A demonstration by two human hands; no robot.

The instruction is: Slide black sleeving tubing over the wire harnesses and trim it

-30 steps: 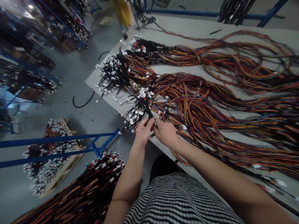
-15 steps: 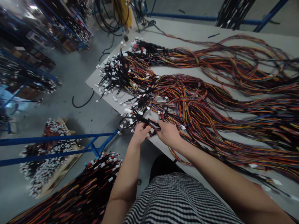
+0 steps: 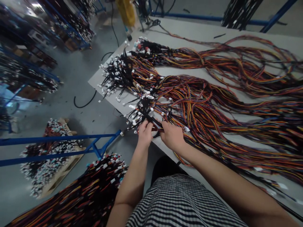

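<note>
A long pile of multicoloured wire harnesses [image 3: 201, 107] with black ends and small white connectors lies across the grey table [image 3: 170, 69]. At the table's near edge my left hand [image 3: 145, 133] and my right hand [image 3: 172, 135] sit side by side. Both are closed on the black end of one wire harness [image 3: 144, 113], whose white connectors fan out just above my fingers. The part of the harness inside my fingers is hidden.
A second harness pile [image 3: 236, 60] runs along the far side of the table. A blue metal rail [image 3: 54, 146] crosses the lower left, over a wooden pallet of harnesses [image 3: 47, 160]. Another harness heap [image 3: 90, 192] lies near my left elbow. Shelving racks [image 3: 28, 63] stand at far left.
Both hands stayed at the table edge, gripping the same harness end. The black end with its connectors shifted from upright to lying leftward, then back up over my fingers.
</note>
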